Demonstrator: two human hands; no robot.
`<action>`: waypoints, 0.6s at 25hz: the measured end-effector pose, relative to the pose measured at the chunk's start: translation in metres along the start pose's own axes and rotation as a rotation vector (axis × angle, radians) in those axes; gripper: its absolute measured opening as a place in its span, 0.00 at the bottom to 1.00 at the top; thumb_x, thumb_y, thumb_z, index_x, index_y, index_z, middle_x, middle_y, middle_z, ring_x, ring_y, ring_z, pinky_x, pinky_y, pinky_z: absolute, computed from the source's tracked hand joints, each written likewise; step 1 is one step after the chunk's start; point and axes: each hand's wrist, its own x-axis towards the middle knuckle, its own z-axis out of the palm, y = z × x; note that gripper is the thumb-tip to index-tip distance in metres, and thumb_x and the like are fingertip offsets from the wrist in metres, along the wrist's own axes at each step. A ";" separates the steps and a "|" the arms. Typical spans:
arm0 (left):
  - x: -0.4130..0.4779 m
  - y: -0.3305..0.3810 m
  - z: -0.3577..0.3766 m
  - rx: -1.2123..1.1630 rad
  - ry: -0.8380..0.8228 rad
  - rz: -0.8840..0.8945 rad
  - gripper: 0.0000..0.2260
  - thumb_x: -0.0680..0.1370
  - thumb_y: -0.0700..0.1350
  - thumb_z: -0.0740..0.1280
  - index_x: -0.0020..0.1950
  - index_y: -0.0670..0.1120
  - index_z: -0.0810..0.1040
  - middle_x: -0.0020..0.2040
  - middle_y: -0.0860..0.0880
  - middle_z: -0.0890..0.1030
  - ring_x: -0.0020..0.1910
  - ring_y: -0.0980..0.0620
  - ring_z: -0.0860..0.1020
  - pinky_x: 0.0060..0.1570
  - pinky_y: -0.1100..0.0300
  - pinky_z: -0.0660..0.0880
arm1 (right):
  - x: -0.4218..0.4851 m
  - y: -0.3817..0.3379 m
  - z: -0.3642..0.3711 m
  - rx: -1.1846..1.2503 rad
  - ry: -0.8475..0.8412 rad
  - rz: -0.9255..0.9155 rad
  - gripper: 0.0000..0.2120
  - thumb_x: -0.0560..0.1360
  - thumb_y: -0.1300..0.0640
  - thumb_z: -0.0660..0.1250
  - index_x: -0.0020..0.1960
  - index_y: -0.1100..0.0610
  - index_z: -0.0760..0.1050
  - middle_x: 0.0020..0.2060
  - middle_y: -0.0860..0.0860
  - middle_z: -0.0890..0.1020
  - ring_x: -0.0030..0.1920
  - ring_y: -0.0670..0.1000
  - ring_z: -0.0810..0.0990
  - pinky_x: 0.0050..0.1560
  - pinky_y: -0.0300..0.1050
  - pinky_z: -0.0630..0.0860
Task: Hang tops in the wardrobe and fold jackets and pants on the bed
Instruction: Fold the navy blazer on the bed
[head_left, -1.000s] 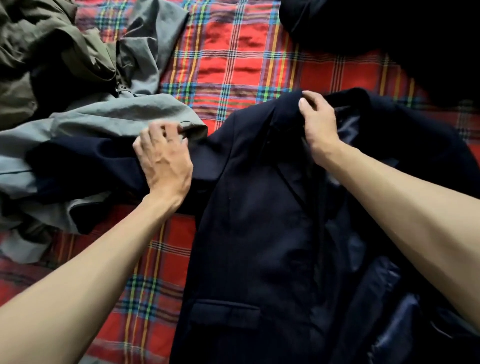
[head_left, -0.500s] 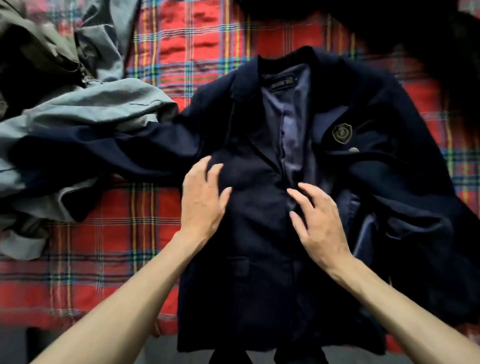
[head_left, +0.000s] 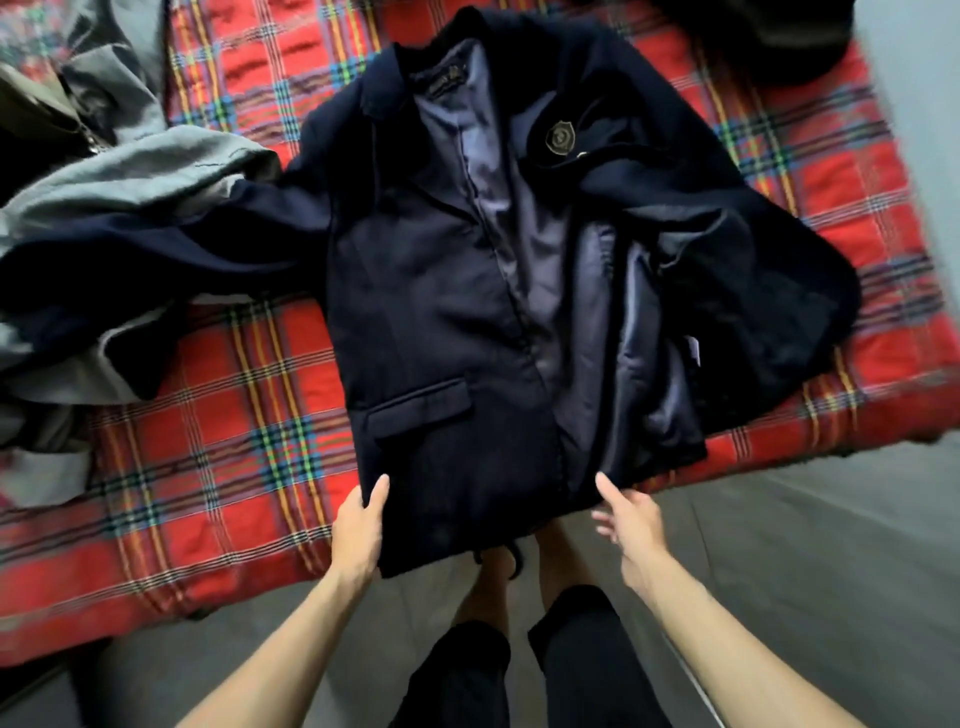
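Far left, a heap of grey clothes (head_left: 130, 176) waits its turn, and the jacket's sleeve (head_left: 156, 254) lies stretched out over it, probably because there is no bare bed on that side to lay it flat. The plaid-covered bed (head_left: 218, 467) carries everything.

My left hand (head_left: 358, 530) has the jacket (head_left: 426, 291) by the near-left corner of its hem. The thumb is pressed on top and the fingers are tucked under, clamped on the cloth. I hold it there to pull the front panel smooth before folding. The jacket lies front-up in the middle of the bed, collar away from me, and its hem hangs just over the near edge. The pocket flap (head_left: 421, 405) already sits flat.

My right hand (head_left: 628, 525) is at the other end of the hem, fingers (head_left: 602, 522) apart and loose. Only the thumb seems to touch the cloth, so it has no grip yet.

To the right, past the badge (head_left: 560, 136), that half is rumpled with the lining showing. I judge it needs straightening next.
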 end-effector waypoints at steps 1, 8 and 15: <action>-0.006 0.000 0.000 0.025 0.010 0.028 0.12 0.82 0.53 0.63 0.56 0.47 0.79 0.53 0.52 0.82 0.55 0.48 0.80 0.58 0.48 0.75 | 0.000 0.001 0.005 0.069 0.022 0.009 0.07 0.77 0.56 0.70 0.45 0.58 0.75 0.39 0.53 0.80 0.33 0.50 0.76 0.24 0.36 0.70; -0.025 -0.011 -0.019 0.318 0.236 0.189 0.09 0.83 0.45 0.61 0.50 0.39 0.69 0.39 0.40 0.76 0.40 0.39 0.75 0.40 0.49 0.67 | -0.016 0.022 -0.001 -0.128 0.024 -0.147 0.04 0.77 0.63 0.66 0.43 0.61 0.72 0.29 0.54 0.75 0.26 0.49 0.71 0.23 0.37 0.67; -0.011 -0.016 -0.015 0.252 0.131 -0.014 0.17 0.82 0.57 0.59 0.48 0.43 0.71 0.41 0.44 0.78 0.43 0.40 0.76 0.45 0.47 0.71 | -0.041 -0.018 0.035 -0.959 0.113 -0.442 0.19 0.77 0.41 0.62 0.47 0.55 0.81 0.46 0.58 0.83 0.52 0.60 0.81 0.46 0.47 0.70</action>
